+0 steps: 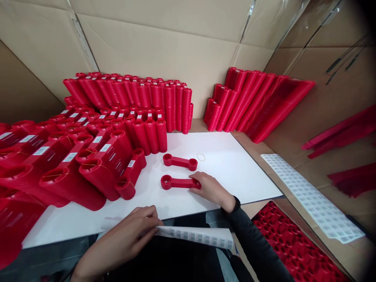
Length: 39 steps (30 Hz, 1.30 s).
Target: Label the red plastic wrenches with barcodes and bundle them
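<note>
Near the table's front edge, my left hand [132, 235] pinches a curled white sheet of barcode labels [202, 237] between thumb and fingers. My right hand [213, 190] grips the right end of a red dumbbell-shaped plastic piece [179, 183] lying on the white board; its fingers wrap round that ring end. Just behind it lies a second red plastic piece [179, 161] of the same shape, which neither hand touches. A thin rubber band [201, 154] rests on the board to the right of this second piece.
Stacked red pieces [111, 156] with white labels crowd the left and back. More red stacks [241, 102] lean at the back right. A label sheet [311, 196] lies at right, above a box of red pieces [290, 243]. Cardboard walls [170, 43] enclose the white board [235, 168].
</note>
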### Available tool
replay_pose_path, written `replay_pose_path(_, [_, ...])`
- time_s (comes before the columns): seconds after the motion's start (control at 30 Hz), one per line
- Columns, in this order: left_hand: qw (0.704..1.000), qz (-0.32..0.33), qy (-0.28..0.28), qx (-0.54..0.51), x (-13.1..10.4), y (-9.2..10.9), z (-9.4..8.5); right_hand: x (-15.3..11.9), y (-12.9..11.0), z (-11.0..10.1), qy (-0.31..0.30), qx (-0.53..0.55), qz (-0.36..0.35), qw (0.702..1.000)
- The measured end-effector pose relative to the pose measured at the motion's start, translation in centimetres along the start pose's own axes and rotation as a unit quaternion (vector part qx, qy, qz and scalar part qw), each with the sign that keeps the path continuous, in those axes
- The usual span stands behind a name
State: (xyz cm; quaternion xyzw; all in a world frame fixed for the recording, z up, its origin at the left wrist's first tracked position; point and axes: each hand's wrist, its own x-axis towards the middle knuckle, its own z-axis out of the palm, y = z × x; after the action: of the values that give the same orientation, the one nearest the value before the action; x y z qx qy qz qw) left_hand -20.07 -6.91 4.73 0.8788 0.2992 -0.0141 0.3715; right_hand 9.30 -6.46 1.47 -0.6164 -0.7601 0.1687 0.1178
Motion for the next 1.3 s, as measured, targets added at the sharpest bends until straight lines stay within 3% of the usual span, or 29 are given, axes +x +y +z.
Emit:
replay_pose_path(0.27, [0.999, 0.035, 0.009, 0.026, 2.3, 1.2, 0.1, -0.8, 0.5, -0.6, -0.053, -0.067, 0.045, 0.995])
replay_pose_path(0.43, [0.996, 0.057, 0.049, 0.042, 5.1, 0.7, -0.5, -2.6, 2.0, -1.4, -0.055, -0.102, 0.123, 0.986])
replay_pose_path(0.77, [0.987, 0.041, 0.114, 0.110, 12.2, -1.1, -1.4, -7.8, 9.4, -4.6, -0.046, -0.107, 0.312, 0.943])
replay_pose_path(0.87, [0.982, 0.030, 0.145, 0.116, 13.4, -2.0, -1.6, -9.3, 10.5, -4.9, -0.042, -0.092, 0.317, 0.943])
replay_pose_path(1.03, [0.976, 0.031, 0.184, 0.109, 14.1, -3.4, -1.1, -10.9, 10.2, -4.1, -0.005, -0.058, 0.285, 0.957])
replay_pose_path(1.3, [0.956, 0.107, 0.271, 0.020, 14.1, -2.6, -0.8, -11.3, 9.2, -2.5, -0.010, -0.113, 0.298, 0.948])
